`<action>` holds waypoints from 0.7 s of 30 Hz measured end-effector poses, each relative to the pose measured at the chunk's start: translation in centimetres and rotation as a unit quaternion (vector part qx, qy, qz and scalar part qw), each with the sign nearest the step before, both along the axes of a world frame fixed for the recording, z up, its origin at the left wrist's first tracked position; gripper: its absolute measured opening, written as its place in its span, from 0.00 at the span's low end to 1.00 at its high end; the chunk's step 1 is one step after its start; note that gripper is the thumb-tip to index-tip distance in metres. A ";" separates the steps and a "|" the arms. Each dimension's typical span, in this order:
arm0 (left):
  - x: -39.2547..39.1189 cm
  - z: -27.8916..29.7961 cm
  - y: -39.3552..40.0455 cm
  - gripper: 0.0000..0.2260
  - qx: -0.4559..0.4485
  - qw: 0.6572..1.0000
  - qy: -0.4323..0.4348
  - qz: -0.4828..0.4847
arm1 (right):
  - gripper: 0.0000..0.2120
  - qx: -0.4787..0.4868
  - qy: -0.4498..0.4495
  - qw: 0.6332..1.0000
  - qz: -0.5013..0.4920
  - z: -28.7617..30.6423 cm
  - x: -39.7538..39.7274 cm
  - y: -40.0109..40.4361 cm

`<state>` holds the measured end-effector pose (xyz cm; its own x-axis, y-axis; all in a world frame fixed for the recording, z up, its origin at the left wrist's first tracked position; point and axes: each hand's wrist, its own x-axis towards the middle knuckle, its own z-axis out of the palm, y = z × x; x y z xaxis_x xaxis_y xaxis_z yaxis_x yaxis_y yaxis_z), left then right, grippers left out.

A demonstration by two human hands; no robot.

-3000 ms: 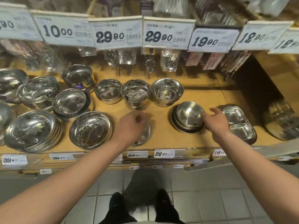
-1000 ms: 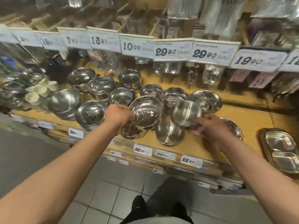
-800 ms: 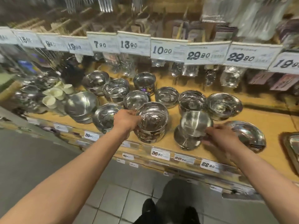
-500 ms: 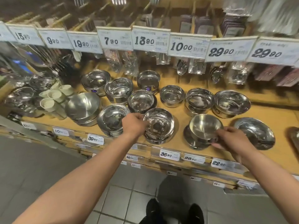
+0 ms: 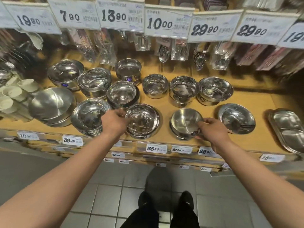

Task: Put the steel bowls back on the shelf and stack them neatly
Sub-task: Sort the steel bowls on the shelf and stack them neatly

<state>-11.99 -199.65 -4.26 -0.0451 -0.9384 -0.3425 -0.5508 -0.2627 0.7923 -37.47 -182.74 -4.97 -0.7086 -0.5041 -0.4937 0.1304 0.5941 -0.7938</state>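
head view: both arms reach forward over a wooden shelf [image 5: 256, 102] crowded with steel bowls. the left hand [image 5: 115, 123] grips the left rim of a shiny bowl [image 5: 142, 122] near the front edge, fingers curled over the rim; this bowl sits on top of other bowls of the same kind. the right hand [image 5: 212, 131] pinches the right rim of a matte bowl [image 5: 185, 123], which rests in a short stack just to the right of the shiny one. the two hands are apart, each on its own bowl.

to the left of the left hand lies a wide shallow stack [image 5: 89, 116], and further left a big brushed bowl [image 5: 51, 106] tilted on its stack. behind these stand more bowls in rows, among them a deep one at the back [image 5: 128, 70] and three small ones side by side, the rightmost [image 5: 215, 91] nearest the right hand's side. a lone shiny bowl [image 5: 236, 120] sits right of the right hand, and a divided tray [image 5: 289, 130] lies at the far right edge. pale cups [image 5: 14, 94] lie stacked on their sides at the far left.

white price tags [image 5: 166, 22] hang in a row above, with packed spoons [image 5: 163, 52] hanging beneath them. smaller price labels [image 5: 156, 148] line the shelf front. below, black shoes [image 5: 186, 200] stand on a grey tiled floor [image 5: 105, 198].
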 end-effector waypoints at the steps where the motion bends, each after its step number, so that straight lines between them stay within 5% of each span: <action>1: 0.0 -0.1 -0.1 0.10 0.002 1.000 0.002 0.003 | 0.05 0.009 0.025 1.000 0.001 -0.2 0.0 -0.1; 16: 0.2 0.3 -0.3 0.08 0.015 1.000 0.022 0.011 | 0.06 0.038 0.102 0.994 0.027 -0.4 0.7 -0.5; 21: 0.3 0.4 -0.4 0.08 0.023 0.999 0.022 0.015 | 0.05 0.025 0.053 0.998 0.008 0.0 0.6 -0.6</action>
<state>-11.69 -200.06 -3.83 -0.0332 -0.9229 -0.3836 -0.5073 -0.3152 0.8021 -36.91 -183.37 -5.00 -0.7499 -0.4933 -0.4409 0.0371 0.6340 -0.7725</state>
